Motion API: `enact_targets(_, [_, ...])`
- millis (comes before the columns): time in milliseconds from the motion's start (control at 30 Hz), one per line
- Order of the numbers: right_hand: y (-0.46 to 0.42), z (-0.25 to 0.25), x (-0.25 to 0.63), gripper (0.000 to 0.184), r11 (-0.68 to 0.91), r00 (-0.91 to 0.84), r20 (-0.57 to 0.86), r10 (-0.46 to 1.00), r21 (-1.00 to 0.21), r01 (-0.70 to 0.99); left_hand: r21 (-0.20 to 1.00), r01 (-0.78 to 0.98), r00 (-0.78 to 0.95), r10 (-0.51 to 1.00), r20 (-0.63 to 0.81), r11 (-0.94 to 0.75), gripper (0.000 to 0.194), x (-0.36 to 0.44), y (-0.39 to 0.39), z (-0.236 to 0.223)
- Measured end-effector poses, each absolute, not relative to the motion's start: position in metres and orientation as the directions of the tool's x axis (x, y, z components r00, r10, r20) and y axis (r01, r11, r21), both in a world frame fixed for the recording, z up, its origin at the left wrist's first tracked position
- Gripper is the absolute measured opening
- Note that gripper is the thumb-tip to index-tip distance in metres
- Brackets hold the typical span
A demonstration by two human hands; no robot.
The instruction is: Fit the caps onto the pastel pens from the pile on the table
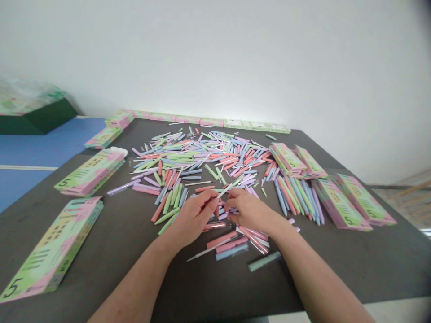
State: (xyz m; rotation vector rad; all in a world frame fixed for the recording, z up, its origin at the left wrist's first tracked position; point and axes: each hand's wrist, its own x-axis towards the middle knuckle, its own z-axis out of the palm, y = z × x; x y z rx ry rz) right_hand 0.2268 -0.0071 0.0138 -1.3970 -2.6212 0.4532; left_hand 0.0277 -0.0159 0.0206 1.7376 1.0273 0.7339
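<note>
My left hand (pixel 198 212) is closed with thumb and forefinger pinched on a thin white pen refill (pixel 223 191), which slants up to the right. Close beside it, my right hand (pixel 248 208) has its fingers curled inward; what they hold is hidden. Around and beneath both hands lie loose pen barrels in green, blue, coral and purple, such as a green barrel (pixel 167 215). Nearer to me are coral, pink and blue barrels with clear caps, a white refill (pixel 212 252) and a pale green capped piece (pixel 264 261).
A broad heap of pen parts (pixel 202 150) covers the table's middle. A neat row of colored barrels (pixel 298 199) lies at right, beside several printed boxes (pixel 343 204). More boxes (pixel 55 246) line the left and back edges. A dark green bin (pixel 38 117) stands far left.
</note>
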Motion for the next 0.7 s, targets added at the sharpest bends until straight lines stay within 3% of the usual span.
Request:
enact_targets(100, [-0.006,0.016,0.228,0.014,0.527,-0.565,0.035,0.824,-0.413,0.743,0.934,0.308,0.467,0.884,0.016,-0.179,0.026,0.027,-0.016,0.021])
enact_targets(233, [-0.004,0.021,0.233,0.010,0.443,-0.478,0.139,0.867,-0.653,0.614,0.933,0.308,0.456,0.890,0.029,-0.188,0.027,0.026,-0.016,0.021])
enact_targets(400, [-0.001,0.022,0.237,0.011,0.112,-0.348,-0.006,0.938,-0.942,0.317,0.938,0.282,0.423,0.904,0.066,-0.200,0.029,0.025,-0.017,0.019])
enact_targets(533, [0.004,0.021,0.240,0.015,0.025,-0.287,0.017,0.958,-0.999,0.024,0.945,0.259,0.435,0.898,0.072,-0.200,0.028,0.025,-0.017,0.018])
enact_targets(700, [0.004,0.022,0.247,0.016,0.150,-0.123,0.175,0.977,-0.970,-0.189,0.943,0.263,0.438,0.896,0.070,-0.202,0.027,0.025,-0.018,0.018])
